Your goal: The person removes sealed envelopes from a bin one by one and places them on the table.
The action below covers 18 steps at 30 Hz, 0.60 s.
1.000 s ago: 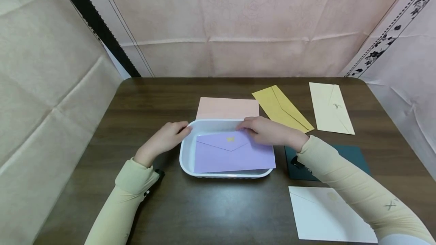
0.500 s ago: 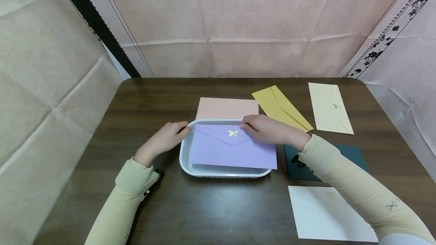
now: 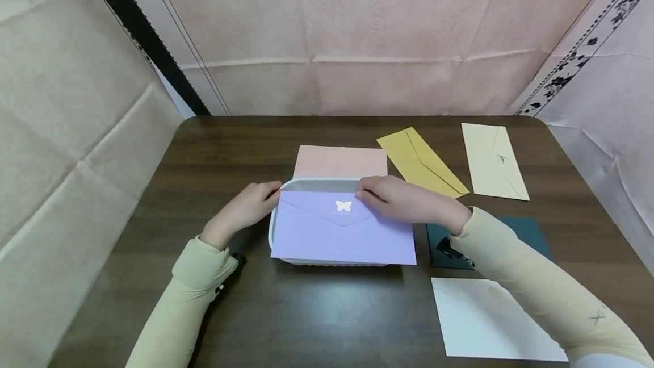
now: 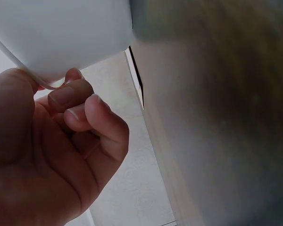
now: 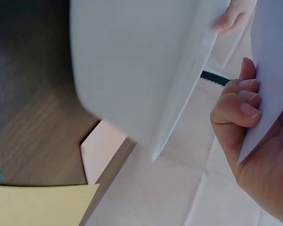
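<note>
A lavender envelope (image 3: 337,237) with a gold butterfly on its flap is held by my right hand (image 3: 390,200) at its upper right corner. In the right wrist view the fingers (image 5: 249,110) curl under the envelope (image 5: 273,52), which stands clear above the tray's rim. Beneath it lies a white tray (image 3: 306,185), mostly covered in the head view. My left hand (image 3: 247,209) pinches the tray's upper left rim. From the left wrist view, thumb and fingertips meet at the tray edge (image 4: 52,86), with the other fingers curled.
Behind the tray lies a pink envelope (image 3: 339,161), partly hidden. To the right are a yellow envelope (image 3: 421,163), a cream envelope (image 3: 494,161), a dark teal envelope (image 3: 526,234) and a white envelope (image 3: 490,322), partly under the right forearm. Cloth surrounds the wooden table (image 3: 230,146).
My right hand has raised the lavender envelope from inside the tray, and it now looks larger and covers the tray's front edge. The left hand keeps its place on the rim.
</note>
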Each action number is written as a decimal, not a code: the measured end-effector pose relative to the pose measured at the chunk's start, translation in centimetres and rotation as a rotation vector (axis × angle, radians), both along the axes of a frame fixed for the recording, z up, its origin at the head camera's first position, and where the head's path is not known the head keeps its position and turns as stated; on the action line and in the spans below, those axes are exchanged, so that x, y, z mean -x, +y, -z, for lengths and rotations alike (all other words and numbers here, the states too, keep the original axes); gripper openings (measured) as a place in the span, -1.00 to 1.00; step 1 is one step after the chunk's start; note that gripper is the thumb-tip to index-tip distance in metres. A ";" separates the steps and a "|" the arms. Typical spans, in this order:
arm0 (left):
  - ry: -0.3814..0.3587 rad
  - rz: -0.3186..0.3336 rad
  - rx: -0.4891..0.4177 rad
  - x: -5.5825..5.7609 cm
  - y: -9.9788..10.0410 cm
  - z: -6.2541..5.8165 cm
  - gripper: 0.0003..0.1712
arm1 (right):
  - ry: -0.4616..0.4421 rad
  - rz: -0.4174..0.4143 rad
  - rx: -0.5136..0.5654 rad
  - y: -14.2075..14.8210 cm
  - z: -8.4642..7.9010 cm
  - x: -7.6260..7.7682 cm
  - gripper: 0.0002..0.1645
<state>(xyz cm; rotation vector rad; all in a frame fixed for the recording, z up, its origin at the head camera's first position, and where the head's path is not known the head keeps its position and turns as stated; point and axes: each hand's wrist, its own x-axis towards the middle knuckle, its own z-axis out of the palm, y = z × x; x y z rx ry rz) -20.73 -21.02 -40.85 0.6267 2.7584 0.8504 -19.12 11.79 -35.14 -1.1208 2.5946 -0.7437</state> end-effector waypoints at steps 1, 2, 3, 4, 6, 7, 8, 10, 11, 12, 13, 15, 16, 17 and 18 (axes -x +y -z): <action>-0.001 0.002 -0.005 0.0 0.0 0.0 -0.73 | -0.003 -0.011 0.006 -0.1 -0.1 -0.3 -0.79; -0.002 0.005 -0.007 0.0 0.0 0.0 -0.73 | -0.005 -0.024 0.012 -0.2 -0.1 -0.6 -0.79; -0.004 0.007 -0.010 -0.1 -0.1 0.0 -0.73 | -0.005 -0.037 0.018 -0.4 -0.1 -0.9 -0.80; -0.006 0.008 -0.013 -0.1 -0.1 0.0 -0.72 | -0.002 -0.051 0.022 -0.5 -0.1 -1.3 -0.80; -0.007 0.009 -0.012 -0.1 -0.1 0.1 -0.69 | 0.014 -0.073 0.018 -0.7 -0.1 -1.9 -0.80; -0.009 0.008 -0.012 -0.1 -0.1 0.1 -0.68 | 0.023 -0.081 0.012 -0.7 0.0 -2.2 -0.80; -0.011 0.008 -0.011 -0.1 -0.1 0.0 -0.67 | 0.025 -0.086 0.004 -0.8 0.0 -2.5 -0.79; -0.016 0.007 -0.014 -0.1 -0.1 0.0 -0.66 | 0.023 -0.086 -0.016 -0.9 0.0 -3.3 -0.79; -0.018 0.007 -0.015 -0.1 -0.1 0.0 -0.66 | 0.021 -0.080 -0.024 -0.9 0.0 -3.7 -0.79; -0.020 0.008 -0.015 -0.1 -0.1 0.0 -0.65 | 0.015 -0.073 -0.029 -0.9 0.0 -4.1 -0.80; -0.022 0.008 -0.016 -0.1 -0.1 0.0 -0.65 | 0.010 -0.065 -0.029 -1.0 0.0 -4.5 -0.79; -0.027 0.009 -0.020 -0.2 -0.1 0.0 -0.64 | 0.007 -0.047 -0.025 -1.0 0.0 -5.3 -0.79; -0.029 0.008 -0.023 -0.2 -0.1 -0.1 -0.64 | 0.010 -0.036 -0.024 -1.0 0.0 -5.8 -0.79; -0.033 0.009 -0.027 -0.2 -0.1 -0.1 -0.63 | 0.011 -0.027 -0.018 -1.0 0.0 -6.1 -0.79; -0.034 0.009 -0.029 -0.2 -0.1 -0.1 -0.63 | 0.013 -0.021 -0.014 -1.0 0.1 -6.5 -0.79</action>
